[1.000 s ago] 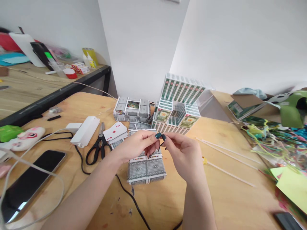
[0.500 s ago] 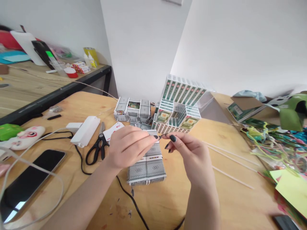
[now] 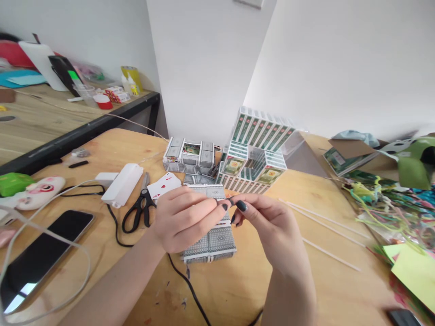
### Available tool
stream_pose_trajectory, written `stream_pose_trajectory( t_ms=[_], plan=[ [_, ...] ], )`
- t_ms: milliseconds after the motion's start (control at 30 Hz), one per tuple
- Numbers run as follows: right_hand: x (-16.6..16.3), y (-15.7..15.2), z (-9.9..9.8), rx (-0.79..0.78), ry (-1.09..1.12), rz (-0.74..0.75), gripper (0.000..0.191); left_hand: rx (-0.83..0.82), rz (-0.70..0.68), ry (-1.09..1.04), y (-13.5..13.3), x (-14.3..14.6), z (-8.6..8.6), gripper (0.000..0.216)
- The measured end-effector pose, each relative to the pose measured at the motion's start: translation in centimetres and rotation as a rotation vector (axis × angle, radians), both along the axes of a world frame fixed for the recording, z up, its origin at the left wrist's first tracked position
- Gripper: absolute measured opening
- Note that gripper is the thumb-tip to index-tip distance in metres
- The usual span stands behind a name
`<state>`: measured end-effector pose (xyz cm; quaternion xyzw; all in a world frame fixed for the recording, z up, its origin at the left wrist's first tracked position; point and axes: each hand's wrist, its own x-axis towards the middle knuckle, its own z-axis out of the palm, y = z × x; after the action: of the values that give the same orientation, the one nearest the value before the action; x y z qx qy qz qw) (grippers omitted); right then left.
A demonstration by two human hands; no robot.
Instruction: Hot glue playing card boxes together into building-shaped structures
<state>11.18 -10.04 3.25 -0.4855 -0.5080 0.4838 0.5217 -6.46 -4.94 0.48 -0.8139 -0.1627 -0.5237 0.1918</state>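
My left hand (image 3: pixel 188 217) and my right hand (image 3: pixel 272 222) meet fingertip to fingertip in the middle of the view. Both are closed in a pinch, and whatever sits between the fingers is too small and too covered to name. Beneath them lies a block covered in grey patterned playing cards (image 3: pixel 210 246), partly hidden by my left hand. Behind it stands a second card-covered structure (image 3: pixel 190 156) with an opening in its top. Loose playing cards (image 3: pixel 166 183), hearts showing, lie beside black-handled scissors (image 3: pixel 141 208) to the left.
Stacked green-and-white card boxes (image 3: pixel 261 129) rise behind my hands. Thin white sticks (image 3: pixel 331 253) lie to the right, near a tangle of coloured strings (image 3: pixel 384 203). On the left are a phone (image 3: pixel 47 258), a white power adapter (image 3: pixel 122 185) and a black cable (image 3: pixel 188 287) crossing the table.
My two hands have drawn slightly closer together, the left fingertips shifting a little down toward the right ones. The view has shifted slightly, and more of the loose cards shows.
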Motion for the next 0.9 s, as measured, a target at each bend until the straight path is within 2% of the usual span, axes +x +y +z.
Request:
stream_pose_trajectory(
  t_ms=[267,533,767,900],
  plan=[
    [0.1,-0.1,0.0,-0.010,-0.009,0.006,0.011,-0.001,0.011,0.013,0.4,-0.3,-0.7,0.018],
    [0.2,0.0,-0.2,-0.001,-0.004,-0.007,0.010,-0.045,-0.057,-0.007,0.8,-0.1,-1.2,0.022],
    [0.2,0.0,0.0,0.003,-0.015,-0.027,0.011,-0.050,0.062,-0.063,0.8,0.7,-0.3,0.016],
    [0.1,0.1,-0.1,0.010,0.033,-0.011,0.012,-0.060,0.085,-0.067,0.9,0.7,-0.2,0.017]
  ],
)
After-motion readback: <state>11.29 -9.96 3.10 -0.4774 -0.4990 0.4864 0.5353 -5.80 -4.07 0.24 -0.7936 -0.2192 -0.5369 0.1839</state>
